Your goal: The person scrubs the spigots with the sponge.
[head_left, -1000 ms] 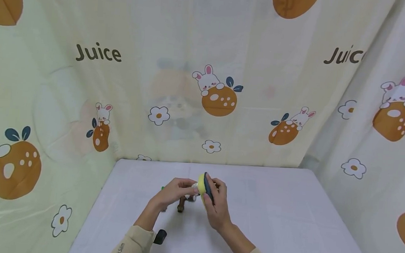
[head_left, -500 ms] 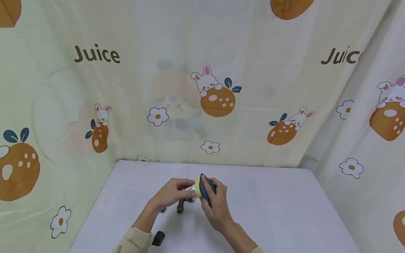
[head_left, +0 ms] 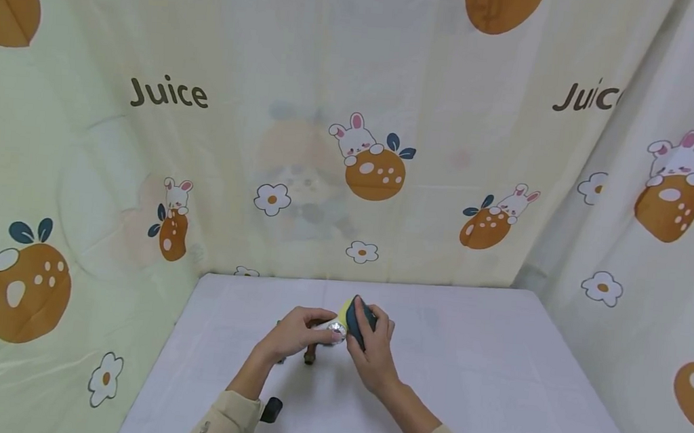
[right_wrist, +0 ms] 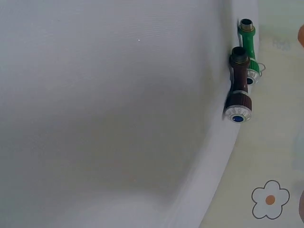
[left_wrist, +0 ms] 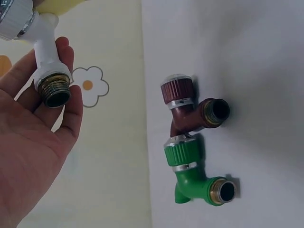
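A pale curtain [head_left: 440,115], printed with rabbits on orange fruit, white flowers and the word "Juice", hangs along the far side and down the left and right. Before it stands the desk [head_left: 468,382], covered in white. Two beige sleeves [head_left: 223,421] reach in from the near side, the left one bearing dark lettering.

The person's two hands meet above the far half of the desk, left of its middle. The right hand [head_left: 375,348] holds a sponge [head_left: 353,324], fingers and thumb spread narrowly over its dark blue back; the yellow side faces left, towards the other hand. The left hand [head_left: 292,334] grips a white tap [left_wrist: 46,52] between thumb and fingers, its silver-rimmed knob beside the sponge. Whether sponge and tap touch cannot be told.

Below the left hand, a dark red tap [left_wrist: 186,118] and a green tap [left_wrist: 192,184] lie on the desk, the green one farther left. They are close together; contact between them is unclear. Each shows a threaded end. Small black devices [head_left: 271,410] sit at both wrists.
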Tool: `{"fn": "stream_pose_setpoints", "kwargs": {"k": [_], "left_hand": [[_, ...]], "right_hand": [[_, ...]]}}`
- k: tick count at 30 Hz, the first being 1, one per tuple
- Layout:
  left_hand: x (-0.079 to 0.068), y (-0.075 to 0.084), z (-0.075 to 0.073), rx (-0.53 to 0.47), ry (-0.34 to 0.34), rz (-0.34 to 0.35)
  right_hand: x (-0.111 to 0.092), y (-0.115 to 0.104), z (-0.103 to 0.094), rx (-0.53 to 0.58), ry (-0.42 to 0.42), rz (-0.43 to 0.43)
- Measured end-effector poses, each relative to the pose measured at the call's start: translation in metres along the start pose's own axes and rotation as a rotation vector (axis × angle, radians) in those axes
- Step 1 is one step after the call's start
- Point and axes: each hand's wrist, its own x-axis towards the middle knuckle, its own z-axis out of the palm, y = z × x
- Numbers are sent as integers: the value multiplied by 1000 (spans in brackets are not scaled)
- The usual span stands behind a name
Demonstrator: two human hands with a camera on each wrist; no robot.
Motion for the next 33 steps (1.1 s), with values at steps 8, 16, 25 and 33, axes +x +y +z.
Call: {"fn": "stream_pose_setpoints", "kwargs": {"k": [8,16,25,33], "left_hand": [[3,-4,6,80,5,21],[4,-5,8,168,14,22],[2,-2,12,155,-17,59],[4,-3,12,-44,-16,24]], "right_hand": [[-3,8,-4,-324,21,-91],[1,19,-4,-513,-15,-113],[7,27,-11,-299,2,121],[9,21,-11,71,74,287]]}}
